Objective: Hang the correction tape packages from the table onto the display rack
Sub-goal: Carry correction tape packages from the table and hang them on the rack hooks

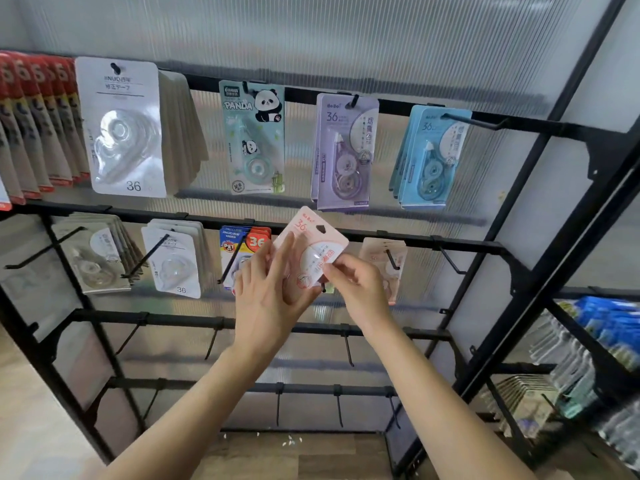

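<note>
Here's the pink correction tape package [313,249], held up in front of the display rack [450,242] and not yet on any peg. The right hand [356,284] pinches its lower right edge between thumb and forefinger. The left hand [268,289] lays nearly straight fingers along the left side, steadying it. The package sits tilted, with its hang hole at the top and clear of any metal.

Just to the right, a matching pink stack [381,252] hangs on its hook [393,260], which looks like the destination. Above, the panda package [254,136], purple packages [346,150] and blue packages [429,154] are already hung. So the job looks well underway with this one mid-delivery. The table is out of view, so what's left there can't be told.
</note>
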A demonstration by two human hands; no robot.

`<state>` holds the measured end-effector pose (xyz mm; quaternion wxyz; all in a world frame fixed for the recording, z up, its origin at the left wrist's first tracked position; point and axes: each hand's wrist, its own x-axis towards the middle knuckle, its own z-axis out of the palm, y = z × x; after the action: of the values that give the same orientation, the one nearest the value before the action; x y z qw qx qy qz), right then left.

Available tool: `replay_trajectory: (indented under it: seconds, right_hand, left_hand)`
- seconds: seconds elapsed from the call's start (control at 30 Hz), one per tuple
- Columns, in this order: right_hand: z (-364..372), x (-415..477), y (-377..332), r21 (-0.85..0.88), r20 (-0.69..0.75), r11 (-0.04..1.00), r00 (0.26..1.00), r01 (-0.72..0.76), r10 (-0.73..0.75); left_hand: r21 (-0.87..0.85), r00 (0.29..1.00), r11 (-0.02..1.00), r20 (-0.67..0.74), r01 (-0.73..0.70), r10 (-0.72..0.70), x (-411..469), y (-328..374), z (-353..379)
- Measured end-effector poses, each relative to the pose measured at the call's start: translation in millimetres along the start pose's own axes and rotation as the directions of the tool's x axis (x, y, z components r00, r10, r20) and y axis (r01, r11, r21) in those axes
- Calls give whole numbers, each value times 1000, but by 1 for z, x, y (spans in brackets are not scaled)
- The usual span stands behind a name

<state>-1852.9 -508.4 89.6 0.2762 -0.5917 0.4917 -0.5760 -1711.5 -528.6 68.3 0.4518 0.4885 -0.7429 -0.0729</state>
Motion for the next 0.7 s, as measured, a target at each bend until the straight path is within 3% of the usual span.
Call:
replay_trajectory:
  seconds: [0.1,0.2,0.27,0.4,0.7]
  right_hand:
    - [-5,-4,1,-19,-47,1000,999,-5,4]
    - [-15,-8,5,-57,-141,998,990,-11,3]
    - [-30,-9,11,-92,-202,995,979,-43,24]
    - [-74,-15,31,-227,-230,961,967,-159,106]
    - [-140,-26,73,-501,-266,795,935,-341,233]
  left_hand:
    - [6,1000,1000,6,14,-14,-3,9,7]
    - [18,998,998,16,-61,60,-5,17,12]
    - [-7,993,994,50,-110,110,-6,18,14]
    - [-73,988,995,132,-69,78,0,14,19]
    - [116,955,985,280,-129,92,27,20,50]
